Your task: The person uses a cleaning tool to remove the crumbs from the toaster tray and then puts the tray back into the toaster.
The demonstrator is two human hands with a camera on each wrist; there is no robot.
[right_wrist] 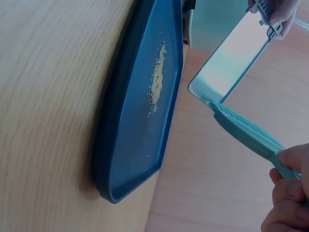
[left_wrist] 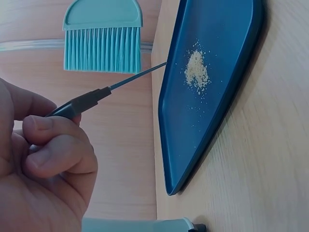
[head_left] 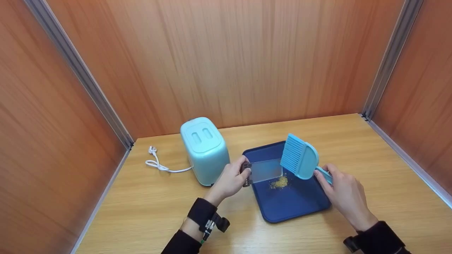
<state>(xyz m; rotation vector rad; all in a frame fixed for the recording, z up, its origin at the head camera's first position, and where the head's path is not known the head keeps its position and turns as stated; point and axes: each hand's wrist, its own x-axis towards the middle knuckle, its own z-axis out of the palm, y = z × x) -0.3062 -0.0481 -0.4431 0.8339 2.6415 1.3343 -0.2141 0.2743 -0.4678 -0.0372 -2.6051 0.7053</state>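
My left hand (head_left: 230, 178) grips the dark handle of a flat metal crumb tray (head_left: 267, 170), held above a dark blue serving tray (head_left: 296, 204). In my right hand (head_left: 346, 193) is the handle of a light blue hand brush (head_left: 306, 160). Its bristles touch or hang just over the crumb tray's far end in the right wrist view. A small heap of yellowish crumbs (left_wrist: 196, 71) lies on the blue tray, beneath the metal one. Left of my left hand stands a light blue toaster (head_left: 208, 157).
The toaster's white cord and plug (head_left: 152, 151) lie on the wooden table (head_left: 159, 208) to the left. Wood-grain panels (head_left: 247, 63) enclose the table at the back and both sides.
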